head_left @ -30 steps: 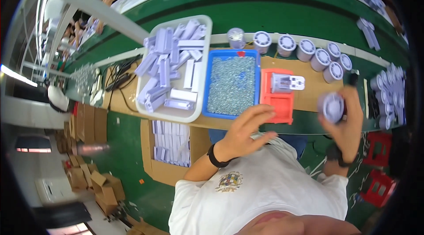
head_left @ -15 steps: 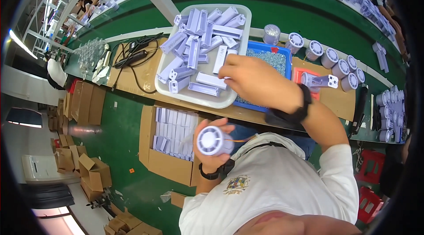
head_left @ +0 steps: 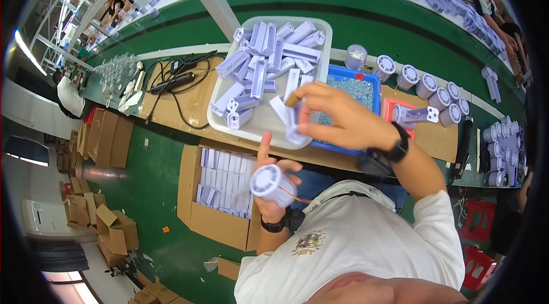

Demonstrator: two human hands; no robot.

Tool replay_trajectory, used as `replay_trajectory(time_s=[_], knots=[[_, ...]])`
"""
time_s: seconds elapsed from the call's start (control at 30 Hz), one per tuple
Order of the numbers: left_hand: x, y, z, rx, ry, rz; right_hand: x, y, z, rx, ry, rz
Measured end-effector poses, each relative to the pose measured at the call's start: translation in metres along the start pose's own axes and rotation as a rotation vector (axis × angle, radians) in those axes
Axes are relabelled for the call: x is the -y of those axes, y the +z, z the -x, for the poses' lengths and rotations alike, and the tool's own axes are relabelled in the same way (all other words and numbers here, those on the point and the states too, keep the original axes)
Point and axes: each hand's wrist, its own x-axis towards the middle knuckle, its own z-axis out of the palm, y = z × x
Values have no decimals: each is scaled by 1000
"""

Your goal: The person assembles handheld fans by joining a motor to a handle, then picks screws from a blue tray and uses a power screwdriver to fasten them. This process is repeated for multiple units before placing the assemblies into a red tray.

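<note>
My left hand (head_left: 270, 211) is closed around a round lavender plastic fan housing (head_left: 267, 183) with a slotted end and thin orange wires trailing to the right. Its index finger points up toward the tray. Over the near right corner of the white tray (head_left: 223, 128), my right hand (head_left: 337, 116) grips a long lavender plastic handle shell (head_left: 293, 125), smeared by motion. Several similar shells (head_left: 258, 78) lie piled in the tray.
Right of the tray sit a blue bin of small screws (head_left: 350, 91), a red fixture (head_left: 391, 110) with a part in it, and several round housings (head_left: 426, 85). Black cables (head_left: 171, 84) lie left. Below the bench stands a carton (head_left: 220, 224) of stacked shells.
My right hand has picked up a shell and drawn it toward the tray's near edge. The left index finger has stretched upward, and the round housing has tilted slightly.
</note>
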Motion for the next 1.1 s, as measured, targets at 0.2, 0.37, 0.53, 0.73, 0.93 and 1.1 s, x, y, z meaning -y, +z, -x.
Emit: replay_trajectory(time_s=[0.2,0.37,0.53,0.73,0.93,1.1], knots=[[31,40,-1,79,-194,126,34,5,58,-143,79,51],[53,19,3,57,-296,451,30,-16,83,-13,58,129],[38,34,-12,160,-378,160,28,-31,110,-29,98,205],[26,44,-31,-37,-216,-179,53,-52,150,-147,156,312],[27,46,-31,-19,-170,-202,60,-49,151,-107,159,243],[27,49,-29,-9,-193,-213,63,-48,148,-128,141,218]])
